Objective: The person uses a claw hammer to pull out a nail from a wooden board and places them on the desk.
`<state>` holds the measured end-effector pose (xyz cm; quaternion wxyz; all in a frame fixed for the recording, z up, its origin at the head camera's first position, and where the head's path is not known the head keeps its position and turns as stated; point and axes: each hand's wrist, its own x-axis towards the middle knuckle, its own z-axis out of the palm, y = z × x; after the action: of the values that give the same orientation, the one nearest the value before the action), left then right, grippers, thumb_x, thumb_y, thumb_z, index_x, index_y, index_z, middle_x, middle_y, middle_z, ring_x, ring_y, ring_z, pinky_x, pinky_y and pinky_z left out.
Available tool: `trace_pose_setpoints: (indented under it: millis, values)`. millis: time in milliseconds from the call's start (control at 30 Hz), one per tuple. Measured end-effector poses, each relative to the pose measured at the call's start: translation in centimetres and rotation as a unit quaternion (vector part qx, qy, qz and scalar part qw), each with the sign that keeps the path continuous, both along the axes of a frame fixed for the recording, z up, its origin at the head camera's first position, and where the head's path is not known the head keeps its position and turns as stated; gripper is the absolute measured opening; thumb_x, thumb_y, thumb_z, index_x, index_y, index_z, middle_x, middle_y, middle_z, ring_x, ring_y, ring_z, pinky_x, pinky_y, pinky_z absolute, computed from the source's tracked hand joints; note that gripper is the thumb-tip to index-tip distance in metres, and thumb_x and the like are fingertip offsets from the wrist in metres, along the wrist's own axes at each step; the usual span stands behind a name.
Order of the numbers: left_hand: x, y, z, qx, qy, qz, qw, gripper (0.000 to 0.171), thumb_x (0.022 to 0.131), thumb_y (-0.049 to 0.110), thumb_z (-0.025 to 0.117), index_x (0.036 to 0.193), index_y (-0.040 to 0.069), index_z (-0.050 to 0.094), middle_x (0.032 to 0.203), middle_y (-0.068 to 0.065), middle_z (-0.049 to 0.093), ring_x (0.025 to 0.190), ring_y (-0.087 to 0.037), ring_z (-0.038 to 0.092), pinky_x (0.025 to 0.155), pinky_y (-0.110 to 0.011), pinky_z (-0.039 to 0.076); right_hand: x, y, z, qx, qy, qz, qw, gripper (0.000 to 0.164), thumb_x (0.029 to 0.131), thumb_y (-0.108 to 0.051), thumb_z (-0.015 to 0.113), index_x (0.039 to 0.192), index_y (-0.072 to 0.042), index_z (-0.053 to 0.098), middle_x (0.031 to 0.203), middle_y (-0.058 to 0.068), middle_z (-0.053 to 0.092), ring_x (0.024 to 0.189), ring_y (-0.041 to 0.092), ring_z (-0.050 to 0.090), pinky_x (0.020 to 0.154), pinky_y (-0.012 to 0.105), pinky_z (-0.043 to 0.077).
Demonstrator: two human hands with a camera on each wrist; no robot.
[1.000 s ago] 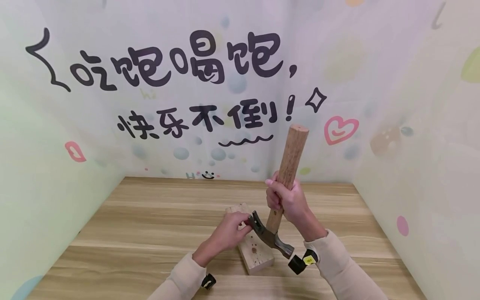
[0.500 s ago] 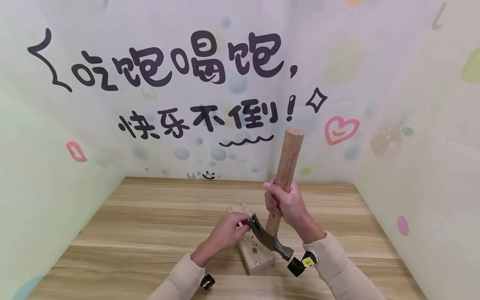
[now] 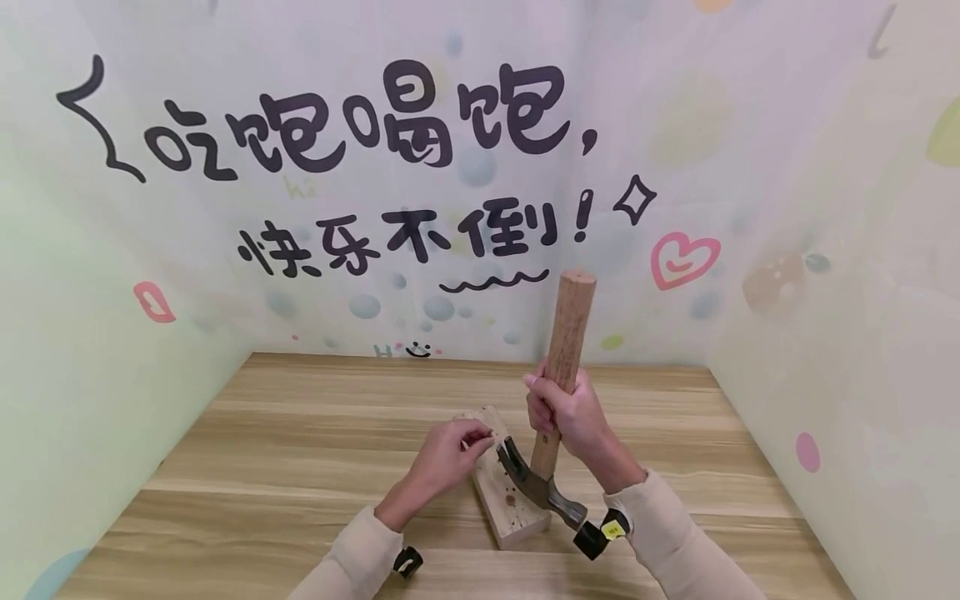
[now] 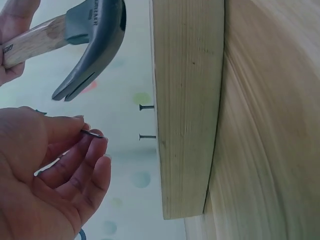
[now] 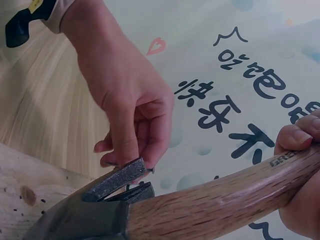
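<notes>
My left hand (image 3: 444, 457) pinches a nail (image 4: 92, 133) between thumb and forefinger, just above the wooden block (image 3: 516, 518). In the left wrist view, two more nails, an upper nail (image 4: 146, 107) and a lower nail (image 4: 147, 137), stand upright, partly sunk in the block. My right hand (image 3: 566, 412) grips a claw hammer (image 3: 567, 333) by its wooden handle, near the head. The handle points up and the dark metal head (image 3: 536, 487) hangs over the block, its claw turned toward my left fingers. The striking face points down and to the right.
The block lies on a wood-grain table (image 3: 300, 467). Its top has several small holes and a dark knot (image 3: 511, 501). A printed cloth backdrop (image 3: 360, 250) rises behind and along both sides. Wrist cameras (image 3: 408, 562) are strapped at both sleeves.
My left hand has drawn slightly left, away from the claw tips, with the nail in its fingers. The hammer's handle has swung left and sunk a little in my right hand.
</notes>
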<state>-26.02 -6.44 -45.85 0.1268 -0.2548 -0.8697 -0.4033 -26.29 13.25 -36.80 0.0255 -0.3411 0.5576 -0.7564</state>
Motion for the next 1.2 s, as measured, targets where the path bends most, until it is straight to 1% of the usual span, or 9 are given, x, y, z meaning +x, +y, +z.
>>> trace_pose_setpoints:
  millis: [167,300,533,667,733,867,967,1133,1200]
  values:
    - [-0.1,-0.9,-0.2,0.002,-0.027,0.020,0.9994,0.006,0.087,0.012,0.066,0.087,0.007,0.069,0.078,0.000,0.067,0.066,-0.004,0.056,0.061,-0.019,0.048,0.0,-0.1,-0.9,0.018,0.000,-0.012,1.000,0.019,0.094,-0.003,0.047,0.078,-0.001,0.037,0.047,0.008,0.032,0.035,0.023,0.028,0.032,0.034,0.026]
    - [-0.2,-1.6,-0.5,0.003,-0.038,0.031,0.9988,0.006,0.086,0.010,0.065,0.085,0.006,0.068,0.076,-0.002,0.066,0.065,-0.006,0.056,0.060,-0.020,0.047,-0.1,-0.3,-1.3,0.022,-0.007,-0.015,1.000,0.017,0.094,-0.004,0.047,0.080,-0.001,0.039,0.047,0.009,0.032,0.035,0.021,0.029,0.033,0.033,0.026]
    - [-0.8,-2.9,-1.3,-0.012,-0.059,0.060,0.9963,0.004,0.084,0.009,0.067,0.081,0.006,0.068,0.074,0.000,0.066,0.065,-0.006,0.057,0.061,-0.020,0.048,-0.3,-0.4,-1.6,0.030,-0.011,-0.018,0.999,0.019,0.094,-0.006,0.048,0.077,-0.003,0.039,0.046,0.004,0.034,0.035,0.020,0.029,0.033,0.033,0.026]
    - [-1.0,-3.5,-1.4,-0.027,-0.077,0.084,0.9931,0.006,0.083,0.011,0.069,0.080,0.007,0.067,0.073,0.001,0.065,0.065,-0.006,0.057,0.061,-0.021,0.048,-0.3,-0.5,-1.6,0.030,-0.011,-0.015,0.999,0.022,0.094,-0.007,0.049,0.075,-0.003,0.038,0.046,0.004,0.034,0.035,0.020,0.029,0.033,0.032,0.027]
    - [-1.0,-3.7,-1.3,-0.039,-0.084,0.097,0.9909,0.006,0.083,0.013,0.069,0.080,0.009,0.068,0.073,0.002,0.065,0.064,-0.006,0.057,0.060,-0.023,0.047,-0.2,-0.5,-1.6,0.032,-0.011,-0.017,0.999,0.023,0.094,-0.008,0.049,0.075,-0.002,0.038,0.046,0.004,0.034,0.035,0.019,0.029,0.033,0.032,0.027]
    - [-1.0,-4.1,-1.3,-0.074,-0.080,0.123,0.9864,0.006,0.081,0.016,0.071,0.077,0.013,0.068,0.069,0.007,0.064,0.061,-0.005,0.054,0.058,-0.025,0.045,-0.3,-0.6,-1.6,0.045,-0.007,-0.030,0.999,0.024,0.094,-0.008,0.049,0.074,0.000,0.038,0.046,0.004,0.034,0.036,0.018,0.032,0.033,0.031,0.029]
    - [-1.1,-4.6,-1.6,-0.095,-0.082,0.141,0.9821,0.007,0.080,0.016,0.071,0.074,0.015,0.067,0.066,0.008,0.062,0.058,-0.005,0.052,0.055,-0.026,0.043,-0.4,-0.8,-1.5,0.055,-0.003,-0.035,0.998,0.024,0.094,-0.008,0.049,0.074,0.001,0.038,0.046,0.005,0.034,0.036,0.018,0.032,0.033,0.032,0.029]
    - [-1.1,-5.4,-2.1,-0.125,-0.097,0.170,0.9727,0.009,0.079,0.015,0.071,0.072,0.016,0.065,0.068,0.005,0.061,0.060,-0.007,0.052,0.053,-0.026,0.042,-0.5,-0.8,-1.7,0.056,0.000,-0.033,0.998,0.027,0.094,-0.009,0.049,0.072,0.001,0.037,0.045,0.005,0.033,0.035,0.021,0.029,0.033,0.033,0.027]
    - [-1.0,-5.7,-2.2,-0.135,-0.110,0.179,0.9684,0.011,0.079,0.016,0.071,0.070,0.016,0.064,0.067,0.004,0.060,0.058,-0.009,0.051,0.051,-0.027,0.040,-0.6,-0.8,-1.8,0.054,-0.001,-0.033,0.998,0.028,0.093,-0.008,0.050,0.071,0.002,0.037,0.045,0.006,0.033,0.035,0.021,0.029,0.033,0.033,0.027]
